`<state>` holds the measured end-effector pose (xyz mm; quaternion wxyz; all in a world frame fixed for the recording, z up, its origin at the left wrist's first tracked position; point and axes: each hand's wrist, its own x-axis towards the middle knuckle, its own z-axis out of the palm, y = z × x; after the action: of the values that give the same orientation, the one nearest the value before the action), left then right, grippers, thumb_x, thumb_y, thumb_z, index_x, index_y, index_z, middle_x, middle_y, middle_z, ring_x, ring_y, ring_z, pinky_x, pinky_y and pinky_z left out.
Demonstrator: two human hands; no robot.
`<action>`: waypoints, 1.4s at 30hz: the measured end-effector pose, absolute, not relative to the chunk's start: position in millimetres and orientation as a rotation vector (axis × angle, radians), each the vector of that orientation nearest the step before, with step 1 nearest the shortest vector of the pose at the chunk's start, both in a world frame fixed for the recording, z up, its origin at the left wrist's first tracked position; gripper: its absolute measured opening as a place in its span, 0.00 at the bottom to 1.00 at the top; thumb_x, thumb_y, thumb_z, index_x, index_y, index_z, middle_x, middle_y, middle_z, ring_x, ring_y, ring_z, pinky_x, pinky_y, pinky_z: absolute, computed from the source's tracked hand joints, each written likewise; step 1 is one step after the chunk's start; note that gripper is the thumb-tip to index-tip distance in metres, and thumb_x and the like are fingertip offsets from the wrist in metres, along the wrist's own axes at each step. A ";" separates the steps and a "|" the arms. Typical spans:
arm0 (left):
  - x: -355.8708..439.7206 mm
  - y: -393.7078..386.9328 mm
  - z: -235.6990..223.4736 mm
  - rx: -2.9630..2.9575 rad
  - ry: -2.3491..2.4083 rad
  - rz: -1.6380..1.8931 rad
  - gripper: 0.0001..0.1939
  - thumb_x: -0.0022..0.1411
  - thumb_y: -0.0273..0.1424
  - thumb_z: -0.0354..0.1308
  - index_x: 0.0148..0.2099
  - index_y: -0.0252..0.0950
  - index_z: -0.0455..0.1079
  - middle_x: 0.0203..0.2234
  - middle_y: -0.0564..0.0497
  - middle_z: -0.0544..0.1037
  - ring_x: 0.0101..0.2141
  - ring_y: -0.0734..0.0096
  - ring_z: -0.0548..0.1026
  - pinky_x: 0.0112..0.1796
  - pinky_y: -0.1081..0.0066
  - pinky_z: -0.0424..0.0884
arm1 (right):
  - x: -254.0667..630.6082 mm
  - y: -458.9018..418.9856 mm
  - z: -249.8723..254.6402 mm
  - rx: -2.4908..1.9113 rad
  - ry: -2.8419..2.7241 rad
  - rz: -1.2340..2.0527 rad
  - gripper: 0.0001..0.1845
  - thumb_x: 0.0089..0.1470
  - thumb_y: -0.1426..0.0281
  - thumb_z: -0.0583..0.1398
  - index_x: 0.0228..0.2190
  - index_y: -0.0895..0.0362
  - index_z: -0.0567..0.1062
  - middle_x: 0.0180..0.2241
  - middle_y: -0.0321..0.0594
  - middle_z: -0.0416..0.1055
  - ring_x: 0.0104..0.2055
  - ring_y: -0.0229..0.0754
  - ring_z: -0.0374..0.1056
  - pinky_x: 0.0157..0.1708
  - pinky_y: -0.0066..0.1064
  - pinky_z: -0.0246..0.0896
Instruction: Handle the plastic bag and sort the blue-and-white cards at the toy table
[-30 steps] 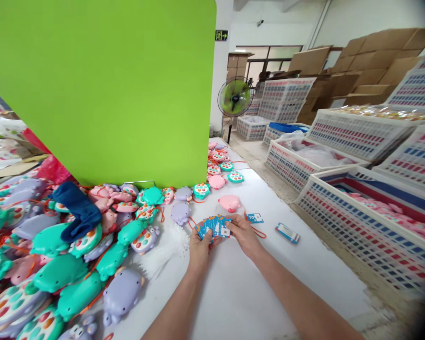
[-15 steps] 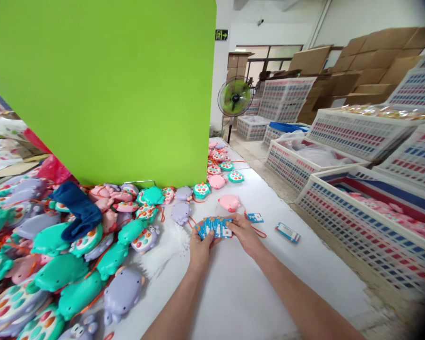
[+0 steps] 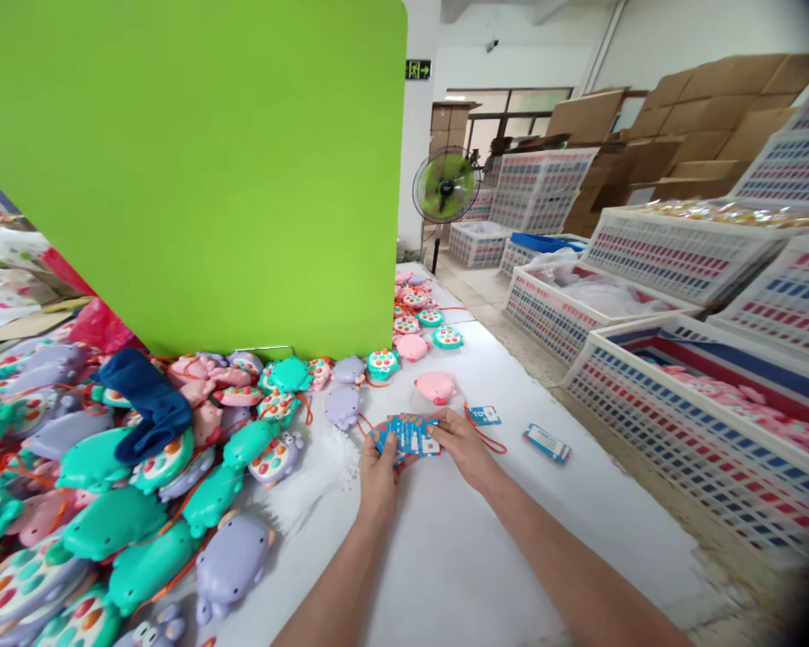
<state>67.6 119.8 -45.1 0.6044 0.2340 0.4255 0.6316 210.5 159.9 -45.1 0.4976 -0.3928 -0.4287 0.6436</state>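
My left hand (image 3: 377, 472) grips a fan of small blue paper tags (image 3: 405, 433) over the white table (image 3: 458, 557). My right hand (image 3: 464, 443) pinches the right end of the same fan. Just beyond the hands lies a pink animal toy (image 3: 436, 386) with an orange cord and a blue tag (image 3: 484, 415). A small stack of blue tags (image 3: 546, 442) lies on the table to the right of my right hand. A lilac toy (image 3: 343, 404) sits just left of the fan.
A heap of teal, lilac and pink animal toys (image 3: 128, 503) and a dark blue cloth (image 3: 145, 404) fill the left side. A big green panel (image 3: 195, 171) stands behind. White plastic crates (image 3: 688, 422) line the right; a fan (image 3: 446, 186) and cardboard boxes (image 3: 688, 108) stand farther back.
The fan of tags has been squeezed into a tighter bundle between my hands. The view has shifted slightly; nothing else on the table moved.
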 end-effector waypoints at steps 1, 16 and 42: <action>67.5 119.8 -44.8 0.537 0.983 1.464 0.23 0.50 0.41 0.65 0.44 0.36 0.65 0.37 0.48 0.74 0.35 0.69 0.74 0.34 0.66 0.75 | 210.3 159.8 -45.0 -0.953 -1.035 1.557 0.17 0.41 0.61 0.68 0.31 0.56 0.71 0.28 0.36 0.74 0.29 0.41 0.68 0.30 0.31 0.60; 68.2 118.9 -49.8 0.545 0.890 1.447 0.21 0.50 0.36 0.66 0.44 0.37 0.65 0.38 0.50 0.75 0.36 0.70 0.74 0.38 0.68 0.73 | 210.8 160.4 -48.2 -0.992 -1.039 1.551 0.17 0.40 0.62 0.67 0.31 0.55 0.70 0.27 0.35 0.73 0.28 0.42 0.68 0.30 0.32 0.60; 69.3 118.8 -43.0 0.521 0.909 1.384 0.21 0.49 0.42 0.66 0.41 0.33 0.71 0.36 0.46 0.78 0.36 0.66 0.76 0.36 0.68 0.73 | 212.6 161.0 -49.4 -0.966 -1.083 1.545 0.16 0.43 0.60 0.67 0.31 0.55 0.70 0.26 0.35 0.72 0.27 0.40 0.67 0.29 0.31 0.60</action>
<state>69.3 118.8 -43.0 0.6464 0.2289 0.3994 0.6084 212.6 161.0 -49.4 0.4889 -0.3975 -0.4456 0.6359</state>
